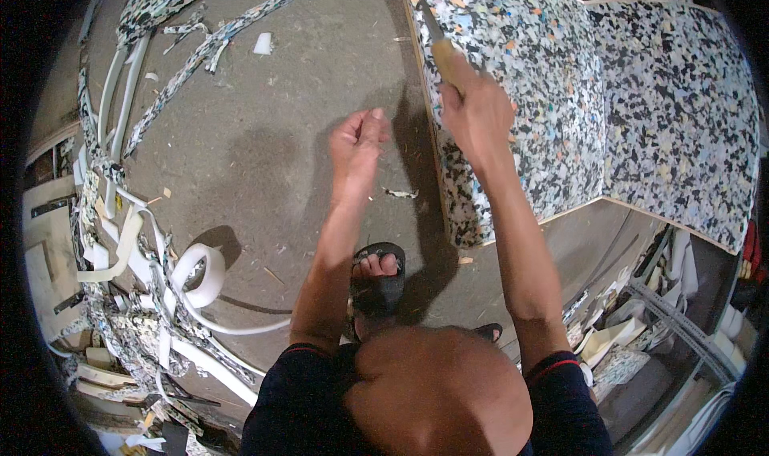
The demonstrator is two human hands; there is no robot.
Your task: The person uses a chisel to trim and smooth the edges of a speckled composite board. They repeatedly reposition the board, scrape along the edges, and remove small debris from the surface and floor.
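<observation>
My right hand (478, 113) grips a knife by its yellowish wooden handle (444, 52), with the long blade (424, 8) along the left edge of a thick speckled foam piece (533, 72). A second speckled panel (673, 112) adjoins it on the right, both edged in a pale strip. My left hand (358, 142) is closed above the concrete floor (232, 112), left of the foam's edge; whatever its fingers may hold is too hidden to make out.
White and speckled foam offcuts (192, 272) are heaped along the left, with thin strips (256, 12) farther up. More scraps (621, 344) and long rails (681, 328) lie at the lower right. My sandaled foot (380, 268) stands beside the foam piece.
</observation>
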